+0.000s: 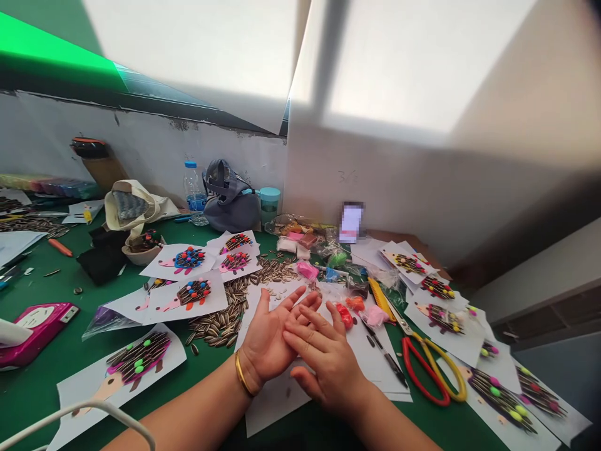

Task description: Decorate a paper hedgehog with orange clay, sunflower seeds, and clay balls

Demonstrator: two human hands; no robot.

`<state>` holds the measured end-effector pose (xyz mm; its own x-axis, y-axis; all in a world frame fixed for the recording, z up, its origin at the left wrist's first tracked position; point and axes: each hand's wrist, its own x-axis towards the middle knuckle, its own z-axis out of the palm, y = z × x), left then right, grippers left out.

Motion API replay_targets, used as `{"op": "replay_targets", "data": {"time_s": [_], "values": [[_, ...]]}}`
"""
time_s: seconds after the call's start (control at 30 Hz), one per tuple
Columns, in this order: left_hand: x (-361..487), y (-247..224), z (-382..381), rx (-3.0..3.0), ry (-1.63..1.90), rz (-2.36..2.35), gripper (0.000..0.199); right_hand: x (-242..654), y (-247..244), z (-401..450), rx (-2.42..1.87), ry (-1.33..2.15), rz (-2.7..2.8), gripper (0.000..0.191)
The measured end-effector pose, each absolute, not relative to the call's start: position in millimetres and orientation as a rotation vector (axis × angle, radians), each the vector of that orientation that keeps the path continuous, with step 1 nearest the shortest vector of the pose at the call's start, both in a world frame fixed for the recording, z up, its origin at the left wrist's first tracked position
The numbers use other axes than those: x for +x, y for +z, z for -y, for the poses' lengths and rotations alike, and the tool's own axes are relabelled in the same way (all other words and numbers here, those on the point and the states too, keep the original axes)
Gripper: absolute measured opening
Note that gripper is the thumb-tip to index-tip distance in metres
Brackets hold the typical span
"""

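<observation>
My left hand (pixel 270 341) is turned palm up, its fingers stretched out, with a gold bangle on the wrist. Across its fingers and palm lies my right hand (pixel 323 354), palm down with the fingers extended. Anything between the two palms is hidden. Below them is white paper (pixel 267 410). Just beyond my fingers are lumps of clay: pink (pixel 307 270), red (pixel 344 315) and orange (pixel 355 303). A black pen (pixel 392 363) lies right of my right hand, with red-and-yellow-handled scissors (pixel 429 369) farther right. Striped sunflower seeds (pixel 220 322) are heaped left of my left hand.
Hedgehog pictures with seed spines (pixel 136 369) lie on the green table at both sides. A phone (pixel 352 222) leans against the wall. Behind stand a grey bag (pixel 230 203), a water bottle (pixel 193 188) and a teal-lidded cup (pixel 270 203). A white cable (pixel 103 406) arcs at lower left.
</observation>
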<state>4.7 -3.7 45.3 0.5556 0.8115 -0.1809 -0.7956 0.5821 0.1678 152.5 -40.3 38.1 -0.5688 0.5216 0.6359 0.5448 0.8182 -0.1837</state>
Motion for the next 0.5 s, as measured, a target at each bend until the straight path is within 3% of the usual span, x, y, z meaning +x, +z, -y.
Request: {"op": "replay_targets", "data": {"time_s": [0.2,0.37,0.5], "values": [[4.1,44.7,3.5,0.082,0.946,-0.264,0.067,151.5,39.8,41.0,-0.743,-0.077,2.331,0.052],[4.3,44.3,3.3,0.094,0.965,-0.255,0.069,153.5,39.8,39.8,-0.733,-0.053,2.328,0.042],[4.7,43.2,3.5,0.103,0.944,-0.274,0.067,153.5,36.0,39.2,-0.783,-0.062,2.354,0.055]]}}
